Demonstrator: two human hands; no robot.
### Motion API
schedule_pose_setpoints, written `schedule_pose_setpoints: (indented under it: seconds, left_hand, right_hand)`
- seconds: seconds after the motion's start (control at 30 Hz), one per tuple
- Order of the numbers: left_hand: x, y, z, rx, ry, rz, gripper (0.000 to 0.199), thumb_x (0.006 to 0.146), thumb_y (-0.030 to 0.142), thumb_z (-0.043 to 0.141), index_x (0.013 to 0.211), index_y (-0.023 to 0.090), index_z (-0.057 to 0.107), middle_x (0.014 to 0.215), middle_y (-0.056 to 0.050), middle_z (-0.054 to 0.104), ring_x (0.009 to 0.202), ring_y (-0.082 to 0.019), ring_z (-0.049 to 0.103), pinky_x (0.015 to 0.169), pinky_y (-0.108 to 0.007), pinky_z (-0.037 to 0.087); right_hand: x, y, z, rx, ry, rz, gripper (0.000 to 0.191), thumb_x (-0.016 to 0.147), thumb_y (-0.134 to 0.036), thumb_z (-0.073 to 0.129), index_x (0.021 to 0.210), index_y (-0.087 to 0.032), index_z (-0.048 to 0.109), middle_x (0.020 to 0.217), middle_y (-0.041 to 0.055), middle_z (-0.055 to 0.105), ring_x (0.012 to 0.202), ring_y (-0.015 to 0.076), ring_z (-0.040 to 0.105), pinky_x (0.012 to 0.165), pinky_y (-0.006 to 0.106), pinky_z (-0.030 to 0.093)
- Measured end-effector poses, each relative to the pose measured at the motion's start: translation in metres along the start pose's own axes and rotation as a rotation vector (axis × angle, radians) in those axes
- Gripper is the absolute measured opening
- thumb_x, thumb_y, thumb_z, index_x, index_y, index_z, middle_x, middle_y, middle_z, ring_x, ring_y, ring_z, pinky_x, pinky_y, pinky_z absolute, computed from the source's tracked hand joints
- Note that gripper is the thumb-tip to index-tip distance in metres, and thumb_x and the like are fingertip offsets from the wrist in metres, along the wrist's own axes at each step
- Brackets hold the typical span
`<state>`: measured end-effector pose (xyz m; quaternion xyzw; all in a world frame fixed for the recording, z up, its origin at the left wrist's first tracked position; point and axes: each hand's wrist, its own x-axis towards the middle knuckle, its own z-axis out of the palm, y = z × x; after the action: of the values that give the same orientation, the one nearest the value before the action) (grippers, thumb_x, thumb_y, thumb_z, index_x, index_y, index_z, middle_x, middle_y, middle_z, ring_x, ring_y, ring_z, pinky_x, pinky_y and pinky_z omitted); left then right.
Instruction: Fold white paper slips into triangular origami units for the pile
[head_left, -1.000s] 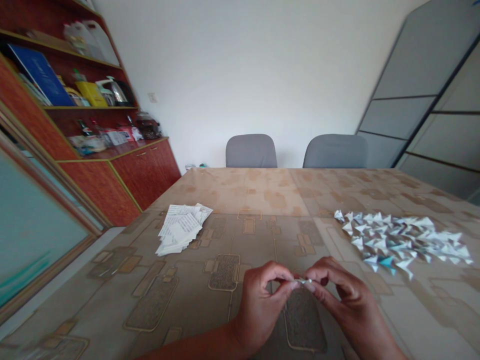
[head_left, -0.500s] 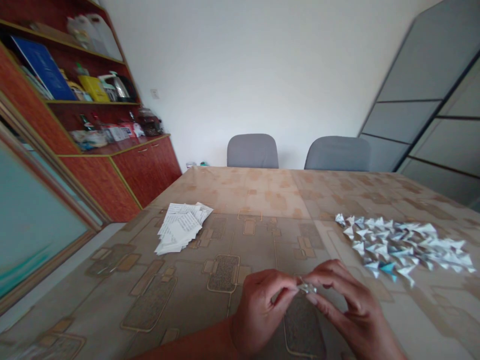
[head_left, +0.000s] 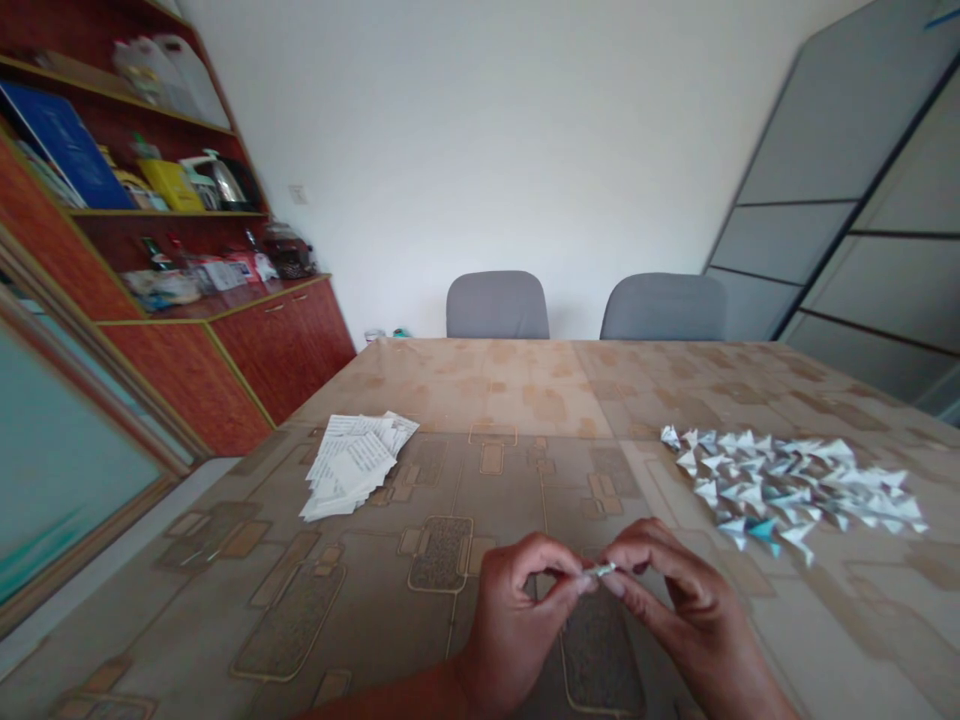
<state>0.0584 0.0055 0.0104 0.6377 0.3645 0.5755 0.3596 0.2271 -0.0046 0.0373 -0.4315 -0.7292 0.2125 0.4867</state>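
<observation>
Between my two hands, just above the near part of the table, is a small folded piece of paper [head_left: 602,570], mostly covered by the fingertips. My left hand [head_left: 525,610] pinches its left end with thumb and forefinger. My right hand [head_left: 679,600] grips the right end between thumb and fingers. To the right lie several rows of small folded paper cranes [head_left: 787,480], mostly white, with a bluish one at the near edge. A fanned pile of printed paper squares [head_left: 352,465] rests on the left side of the table.
The table [head_left: 480,390] has a brown patterned cover. Two grey chairs [head_left: 497,305] stand at its far edge, against a white wall. A red wooden cabinet [head_left: 277,345] with loaded shelves is at the left, and a grey wardrobe [head_left: 795,200] at the right.
Both hands have drawn slightly closer together, and less of the folded paper shows between the fingers. The whole view has shifted a little, moving the table's contents leftward.
</observation>
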Motion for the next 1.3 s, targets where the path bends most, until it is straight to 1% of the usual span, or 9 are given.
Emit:
schedule_pose_setpoints:
  seconds: [0.07,0.17,0.33,0.53,0.67,0.77,0.87,1.03,1.3]
  left_hand:
    - [0.001,-0.001,0.000,-0.005,0.022,0.007,0.014,0.072,0.003,0.069,0.067,0.016,0.067,0.064,-0.001,0.073,0.058,-0.012,0.069,0.057,-0.015,0.051]
    - [0.004,-0.001,-0.003,0.038,0.039,0.072,0.016,0.071,0.000,0.068,0.068,0.016,0.068,0.065,0.001,0.073,0.060,-0.011,0.069,0.060,-0.014,0.051]
    - [0.005,-0.001,-0.006,0.058,0.010,0.145,0.017,0.071,0.000,0.069,0.068,0.017,0.069,0.067,0.001,0.074,0.061,-0.010,0.070,0.063,-0.012,0.050]
    - [0.000,-0.001,-0.004,-0.014,-0.028,0.028,0.013,0.074,0.004,0.069,0.069,0.016,0.069,0.068,-0.002,0.075,0.065,-0.013,0.072,0.064,-0.016,0.053]
    - [-0.001,-0.004,-0.003,-0.015,-0.035,-0.039,0.011,0.074,0.007,0.070,0.069,0.016,0.069,0.065,-0.002,0.074,0.061,-0.013,0.070,0.061,-0.017,0.052]
    - [0.000,-0.007,-0.003,-0.001,-0.017,-0.032,0.013,0.073,0.005,0.069,0.068,0.016,0.068,0.066,-0.001,0.073,0.061,-0.012,0.069,0.060,-0.015,0.051]
    - [0.001,-0.010,-0.003,0.003,0.012,-0.023,0.013,0.072,0.005,0.069,0.067,0.016,0.067,0.064,0.000,0.073,0.059,-0.011,0.068,0.059,-0.014,0.050]
    - [0.000,-0.013,-0.002,0.009,-0.010,-0.039,0.012,0.072,0.006,0.069,0.067,0.016,0.066,0.064,-0.001,0.072,0.058,-0.012,0.067,0.058,-0.016,0.049]
    - [-0.003,-0.011,-0.001,0.038,-0.029,-0.016,0.011,0.072,0.007,0.068,0.067,0.016,0.066,0.061,-0.001,0.070,0.056,-0.012,0.065,0.056,-0.016,0.048]
  right_hand:
    - [0.000,0.002,-0.001,-0.013,0.038,-0.013,0.001,0.081,-0.022,0.068,0.081,-0.023,0.068,0.069,0.0003,0.064,0.066,0.0173,0.060,0.059,0.026,0.049]
    - [0.001,0.004,-0.004,-0.025,0.066,-0.055,0.006,0.081,-0.019,0.067,0.084,-0.024,0.067,0.072,-0.0002,0.064,0.068,0.0166,0.059,0.059,0.024,0.049]
    - [-0.002,0.006,-0.004,-0.033,-0.019,-0.103,0.012,0.084,-0.018,0.066,0.093,-0.026,0.067,0.075,-0.0007,0.065,0.070,0.0170,0.059,0.062,0.026,0.048]
    - [-0.006,0.005,0.000,-0.048,-0.030,-0.082,0.009,0.087,-0.016,0.063,0.082,-0.024,0.064,0.072,-0.0007,0.062,0.070,0.0172,0.058,0.062,0.027,0.046]
    - [-0.006,0.006,0.002,-0.057,-0.061,-0.051,0.010,0.089,-0.017,0.060,0.082,-0.023,0.062,0.073,-0.0003,0.061,0.072,0.0181,0.058,0.063,0.028,0.045]
    - [-0.004,0.010,-0.001,-0.057,-0.081,-0.057,0.006,0.088,-0.018,0.061,0.088,-0.024,0.062,0.079,0.0003,0.063,0.077,0.0189,0.059,0.068,0.030,0.046]
    - [-0.002,0.015,-0.005,-0.063,-0.077,-0.059,0.010,0.085,-0.017,0.064,0.092,-0.025,0.062,0.083,0.0005,0.065,0.080,0.0195,0.060,0.070,0.031,0.047]
    - [-0.003,0.017,-0.001,-0.037,-0.120,-0.041,0.005,0.086,-0.020,0.064,0.084,-0.025,0.064,0.079,0.0004,0.064,0.076,0.0186,0.061,0.068,0.030,0.047]
    - [-0.004,0.012,0.010,0.100,-0.027,0.028,0.009,0.082,-0.021,0.066,0.073,-0.023,0.065,0.068,-0.0025,0.059,0.066,0.0153,0.059,0.061,0.024,0.046]
